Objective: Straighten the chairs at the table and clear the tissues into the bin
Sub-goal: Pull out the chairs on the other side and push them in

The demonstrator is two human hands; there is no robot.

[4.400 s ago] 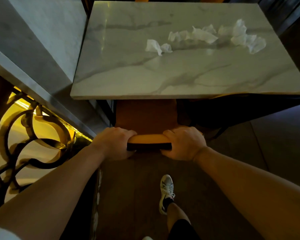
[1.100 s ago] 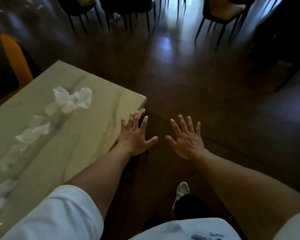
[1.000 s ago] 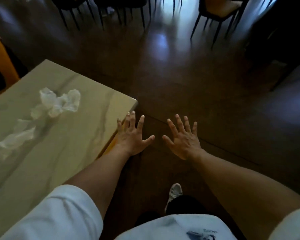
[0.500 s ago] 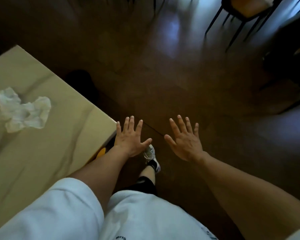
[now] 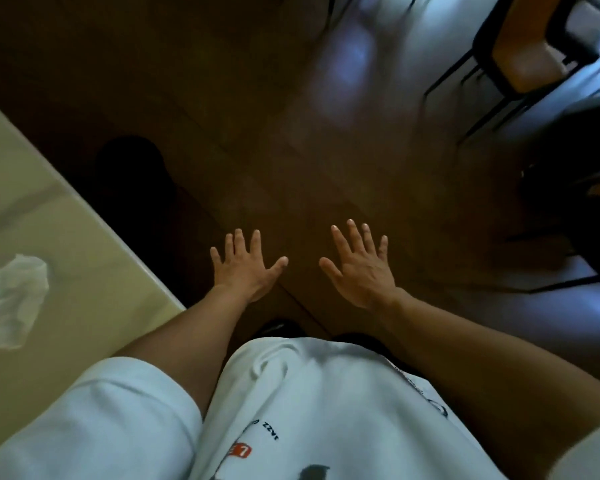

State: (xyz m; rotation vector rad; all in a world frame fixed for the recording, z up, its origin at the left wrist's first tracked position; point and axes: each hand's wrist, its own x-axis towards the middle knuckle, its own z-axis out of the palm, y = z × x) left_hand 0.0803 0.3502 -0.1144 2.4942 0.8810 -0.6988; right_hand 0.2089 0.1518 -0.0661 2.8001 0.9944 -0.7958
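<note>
The pale marble table point(image 5: 84, 271) fills the left side, its corner edge running down toward my body. One crumpled white tissue point(image 5: 11, 303) lies on it at the far left edge of view. My left hand point(image 5: 245, 268) is held out flat with fingers spread, over the dark floor just right of the table edge, holding nothing. My right hand point(image 5: 361, 268) is beside it, also flat and spread, empty. A dark round shape point(image 5: 132, 178) stands on the floor past the table; I cannot tell what it is.
A chair point(image 5: 527, 53) with an orange seat and thin black legs stands at the top right. Another dark chair or table frame point(image 5: 575, 216) is at the right edge. Dark wooden floor point(image 5: 291, 150) lies ahead between them. My white shirt fills the bottom.
I let go of the chair back and turned right, away from the table. The table and tissues slid left and most tissues left the view. Both hands stay spread and empty.
</note>
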